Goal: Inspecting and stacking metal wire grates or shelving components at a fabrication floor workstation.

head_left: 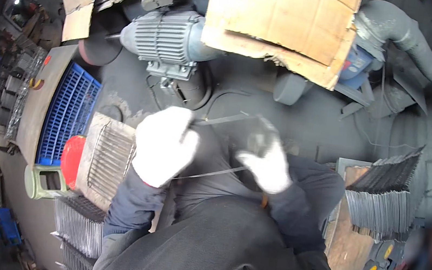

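My left hand (164,144), in a white glove, is closed at the left ends of a thin grey metal piece (223,119) above my lap. My right hand (268,161), its glove darkened at the fingers and a little blurred, grips the other end. Two narrow edges of the piece show between my hands, one far and one near. Whether they join into one frame is hidden by the gloves.
Beyond my hands stands a grey electric motor (163,35), with cardboard (280,20) right of it. Stacked thin metal plates (380,211) stand at right, more plates (79,223) at lower left. A slatted metal piece (109,156) and blue crate (68,115) lie left.
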A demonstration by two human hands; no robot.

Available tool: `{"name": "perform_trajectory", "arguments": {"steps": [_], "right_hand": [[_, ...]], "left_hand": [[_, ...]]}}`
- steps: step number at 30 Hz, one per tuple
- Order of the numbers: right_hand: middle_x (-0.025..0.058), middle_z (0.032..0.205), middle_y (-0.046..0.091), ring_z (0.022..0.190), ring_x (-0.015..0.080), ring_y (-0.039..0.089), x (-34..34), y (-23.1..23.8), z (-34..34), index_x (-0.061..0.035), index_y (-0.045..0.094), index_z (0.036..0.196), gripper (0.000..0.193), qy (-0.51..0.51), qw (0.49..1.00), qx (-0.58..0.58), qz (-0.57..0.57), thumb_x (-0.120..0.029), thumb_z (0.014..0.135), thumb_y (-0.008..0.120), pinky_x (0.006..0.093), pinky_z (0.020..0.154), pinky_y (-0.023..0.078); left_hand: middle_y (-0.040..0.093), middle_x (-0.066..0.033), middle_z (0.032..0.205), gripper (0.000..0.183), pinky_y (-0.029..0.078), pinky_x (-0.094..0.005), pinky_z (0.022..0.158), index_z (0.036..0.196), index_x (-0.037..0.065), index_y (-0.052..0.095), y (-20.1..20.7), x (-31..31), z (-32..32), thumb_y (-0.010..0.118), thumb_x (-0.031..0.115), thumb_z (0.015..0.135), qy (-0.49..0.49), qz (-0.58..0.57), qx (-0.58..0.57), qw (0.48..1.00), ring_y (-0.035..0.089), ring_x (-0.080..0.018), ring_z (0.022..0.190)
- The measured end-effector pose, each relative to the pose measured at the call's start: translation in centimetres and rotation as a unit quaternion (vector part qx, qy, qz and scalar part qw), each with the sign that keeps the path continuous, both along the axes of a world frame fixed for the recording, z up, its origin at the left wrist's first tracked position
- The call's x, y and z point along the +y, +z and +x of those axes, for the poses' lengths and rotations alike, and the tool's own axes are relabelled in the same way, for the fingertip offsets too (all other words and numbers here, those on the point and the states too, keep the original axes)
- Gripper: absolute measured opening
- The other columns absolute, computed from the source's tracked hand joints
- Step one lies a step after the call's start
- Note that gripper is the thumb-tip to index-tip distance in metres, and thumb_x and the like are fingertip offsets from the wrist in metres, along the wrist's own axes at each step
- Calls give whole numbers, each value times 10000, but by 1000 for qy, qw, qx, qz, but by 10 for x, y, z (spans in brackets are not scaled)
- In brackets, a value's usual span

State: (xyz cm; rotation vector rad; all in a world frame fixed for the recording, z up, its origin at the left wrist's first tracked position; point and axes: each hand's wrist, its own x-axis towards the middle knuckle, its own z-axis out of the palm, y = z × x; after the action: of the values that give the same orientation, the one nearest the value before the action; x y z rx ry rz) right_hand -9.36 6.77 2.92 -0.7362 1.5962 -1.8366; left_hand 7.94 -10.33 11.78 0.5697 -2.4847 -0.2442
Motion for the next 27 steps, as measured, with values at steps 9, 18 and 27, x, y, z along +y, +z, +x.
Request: {"name": "perform_trajectory", "arguments": {"steps": [9, 18, 27], "right_hand": [[-5, 928, 676, 857, 98, 650, 48, -25, -89, -73, 677, 1028, 116, -173, 977, -127, 2, 23, 995, 734, 264, 769, 556], [65, 1059, 741, 895, 140, 685, 93, -90, -155, 8, 689, 1180, 240, -199, 970, -128, 57, -166, 1026, 752, 305, 805, 568], [49, 1047, 741, 826, 163, 713, 72, -112, -181, -23, 685, 1221, 239, -203, 970, -130, 27, -100, 1007, 757, 325, 700, 590]], "left_hand": [[575, -239, 1454, 739, 501, -429, 1112, 1500, -19, 520, -76, 7, -74, 855, 97, 852, 15, 186, 197, 963, 602, -311, 1312], [716, -58, 968, 289, 590, -298, 676, 1241, 5, 601, -173, 25, -174, 721, 184, 1048, -113, 757, 120, 632, 668, -131, 724], [670, -60, 870, 298, 550, -311, 631, 1156, -7, 579, -185, 19, -191, 702, 249, 1064, -56, 757, 46, 649, 630, -127, 711]]}}
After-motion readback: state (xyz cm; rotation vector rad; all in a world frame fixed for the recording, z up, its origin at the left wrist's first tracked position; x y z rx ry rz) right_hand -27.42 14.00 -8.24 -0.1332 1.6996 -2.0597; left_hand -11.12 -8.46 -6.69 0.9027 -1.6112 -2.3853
